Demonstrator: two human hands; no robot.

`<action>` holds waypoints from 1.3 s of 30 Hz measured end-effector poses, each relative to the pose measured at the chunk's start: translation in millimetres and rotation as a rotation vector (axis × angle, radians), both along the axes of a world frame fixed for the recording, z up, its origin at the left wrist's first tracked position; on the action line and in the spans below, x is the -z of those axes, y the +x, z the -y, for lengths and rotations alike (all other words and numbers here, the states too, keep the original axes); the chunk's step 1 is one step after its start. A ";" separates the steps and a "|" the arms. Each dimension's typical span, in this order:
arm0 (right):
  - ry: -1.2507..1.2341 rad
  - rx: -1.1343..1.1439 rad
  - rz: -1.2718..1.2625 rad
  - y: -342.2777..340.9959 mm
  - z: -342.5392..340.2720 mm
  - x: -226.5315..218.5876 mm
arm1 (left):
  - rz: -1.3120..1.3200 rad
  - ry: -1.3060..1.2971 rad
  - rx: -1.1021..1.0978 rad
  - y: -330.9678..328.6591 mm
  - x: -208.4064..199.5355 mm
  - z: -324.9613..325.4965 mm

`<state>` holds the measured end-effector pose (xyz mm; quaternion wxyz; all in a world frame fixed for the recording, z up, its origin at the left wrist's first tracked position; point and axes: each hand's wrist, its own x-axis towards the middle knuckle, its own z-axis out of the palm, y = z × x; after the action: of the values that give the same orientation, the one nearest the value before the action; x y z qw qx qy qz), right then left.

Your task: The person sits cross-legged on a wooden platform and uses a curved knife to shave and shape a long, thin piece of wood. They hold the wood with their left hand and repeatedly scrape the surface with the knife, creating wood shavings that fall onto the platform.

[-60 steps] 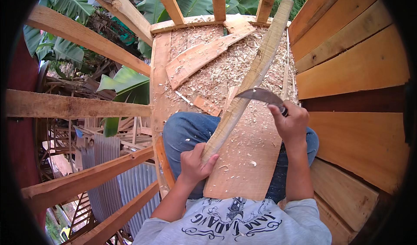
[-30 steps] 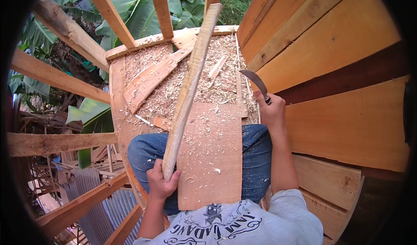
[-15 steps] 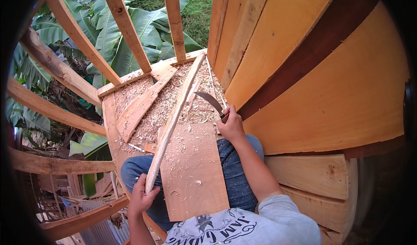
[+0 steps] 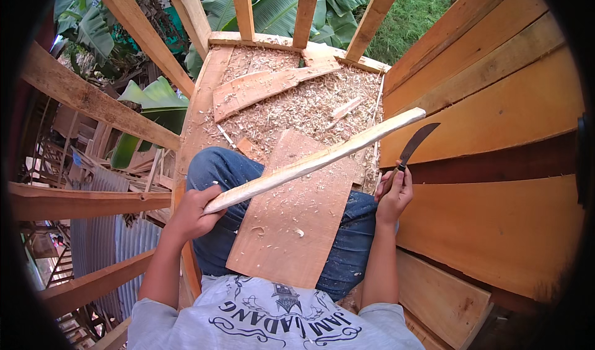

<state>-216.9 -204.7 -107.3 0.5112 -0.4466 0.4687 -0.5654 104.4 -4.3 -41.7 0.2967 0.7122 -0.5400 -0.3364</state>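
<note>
My left hand [image 4: 197, 212] grips the near end of a long, pale wooden stick [image 4: 316, 159], which slants up to the right across my lap. In my right hand [image 4: 395, 195] is a knife [image 4: 418, 143] with a curved dark blade, held by its handle with the tip upward. The blade stands just right of the stick's far end, apart from it. A flat wooden board [image 4: 288, 226] lies over my jeans-clad thighs, with a few shavings on it.
Wood shavings [image 4: 310, 105] cover the floor ahead, around a broad tapered plank piece [image 4: 266, 89]. Wooden railing posts [image 4: 304, 12] stand in front and to the left, with banana leaves beyond. A plank wall [image 4: 489, 213] rises close on my right.
The stick has swung from steep to a flatter slant, its far end now to the right. My right hand has turned the knife blade upward. The view has turned left.
</note>
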 end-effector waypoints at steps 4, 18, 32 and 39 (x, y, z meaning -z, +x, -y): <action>-0.069 -0.209 -0.122 15.2 -62.7 -38.2 | 0.007 0.034 0.052 2.8 0.9 12.4; -0.101 -0.068 0.117 25.1 -84.4 -68.3 | -0.102 0.065 0.063 7.6 8.7 21.3; -0.372 -0.648 -0.568 29.5 -90.6 -61.3 | -0.108 0.135 0.141 19.0 6.6 20.3; -0.228 -0.483 -0.447 35.4 -99.2 -56.4 | -0.145 0.166 0.145 20.0 5.6 24.9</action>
<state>-181.5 -105.5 -51.0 0.4618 -0.7116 0.3837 -0.3649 124.4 -29.2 -47.4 0.2500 0.6674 -0.5374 -0.4508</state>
